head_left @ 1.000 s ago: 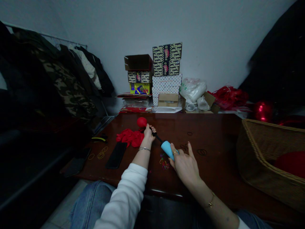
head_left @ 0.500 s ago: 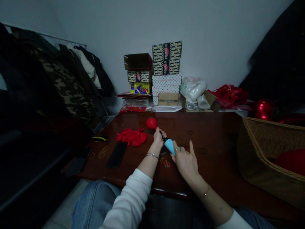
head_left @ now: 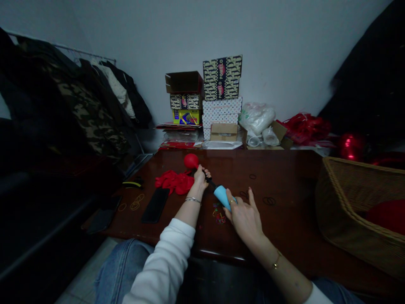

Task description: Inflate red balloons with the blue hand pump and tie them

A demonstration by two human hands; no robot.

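The worktop (head_left: 281,228) looks like wood under a glossy coat, with a bright glint along its front edge. The pump (head_left: 221,194) is smooth plastic, the balloon (head_left: 191,161) taut, faintly shiny rubber, the heap (head_left: 174,182) limp, wrinkled rubber. The bangle (head_left: 193,199) is polished metal, the basket (head_left: 335,215) rough wicker, the bag (head_left: 257,116) crinkled plastic, the sleeve (head_left: 167,253) matt cloth.

Grips black end of pump (head_left: 220,193) in left hand (head_left: 201,176), with small round red balloon (head_left: 191,161) just beyond. Holds pump's light-blue body in right hand (head_left: 245,216), with one finger raised. Has limp red balloons (head_left: 174,182) and dark phone (head_left: 155,205) to left, small coloured bits (head_left: 219,216) on near side, black bands (head_left: 269,201) to right on brown table (head_left: 284,169). Includes wicker basket (head_left: 329,215) at right, boxes (head_left: 221,78) stacked past far edge.
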